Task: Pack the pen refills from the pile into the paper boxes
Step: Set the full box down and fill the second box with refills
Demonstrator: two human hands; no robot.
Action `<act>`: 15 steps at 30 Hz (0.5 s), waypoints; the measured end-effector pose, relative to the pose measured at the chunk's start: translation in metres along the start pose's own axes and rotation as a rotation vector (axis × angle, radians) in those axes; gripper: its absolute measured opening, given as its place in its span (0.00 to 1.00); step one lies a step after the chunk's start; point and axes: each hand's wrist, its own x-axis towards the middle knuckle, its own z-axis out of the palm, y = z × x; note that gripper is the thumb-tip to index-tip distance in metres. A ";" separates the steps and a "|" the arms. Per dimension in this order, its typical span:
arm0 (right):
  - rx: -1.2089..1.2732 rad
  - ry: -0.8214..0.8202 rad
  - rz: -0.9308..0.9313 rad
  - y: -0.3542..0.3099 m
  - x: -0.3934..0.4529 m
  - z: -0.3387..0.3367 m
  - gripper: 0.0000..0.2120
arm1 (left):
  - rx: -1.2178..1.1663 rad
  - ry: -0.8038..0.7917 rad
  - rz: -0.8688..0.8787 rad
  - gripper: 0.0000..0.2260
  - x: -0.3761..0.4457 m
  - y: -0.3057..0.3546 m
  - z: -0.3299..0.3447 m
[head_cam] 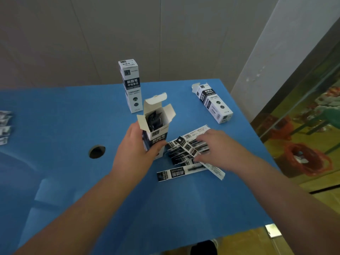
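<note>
My left hand [137, 150] grips an upright white paper box [156, 124] whose top flaps stand open; dark refill packs show inside it. Just to its right lies the pile of pen refills [185, 151] in black-and-white sleeves on the blue table [73, 116]. My right hand [219, 148] rests on the pile, with its fingers curled over the top packs. One refill pack [179, 174] lies apart at the pile's near edge. Whether the right fingers pinch a pack is hidden.
A closed box [131, 85] stands upright behind the held one. Another box [213, 103] lies on its side at the back right with an open flap. A round hole [97, 151] is in the table at the left. More packs [4, 126] sit at the far left edge.
</note>
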 end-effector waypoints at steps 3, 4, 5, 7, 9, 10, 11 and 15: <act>-0.122 0.048 -0.085 0.005 0.005 0.016 0.27 | 0.006 0.015 -0.010 0.22 -0.001 0.001 0.001; -0.160 0.051 -0.121 0.005 0.006 0.017 0.23 | 0.004 0.018 -0.008 0.22 -0.002 0.002 0.001; -0.191 0.060 -0.151 0.006 0.008 0.017 0.18 | 0.003 0.020 -0.006 0.22 -0.002 0.003 0.000; -0.239 0.099 -0.195 0.006 0.011 0.016 0.12 | 0.011 0.027 -0.009 0.23 -0.003 0.004 0.000; -0.281 0.120 -0.216 0.005 0.013 0.014 0.10 | 0.016 0.035 -0.018 0.23 -0.003 0.004 0.001; -0.304 0.122 -0.226 0.004 0.014 0.014 0.09 | 0.014 0.039 -0.023 0.22 -0.004 0.004 0.001; -0.321 0.124 -0.234 0.004 0.015 0.014 0.09 | 0.011 0.041 -0.025 0.22 -0.004 0.004 0.002; -0.306 0.138 -0.250 0.004 0.017 0.014 0.09 | 0.012 0.045 -0.013 0.22 -0.005 0.006 0.003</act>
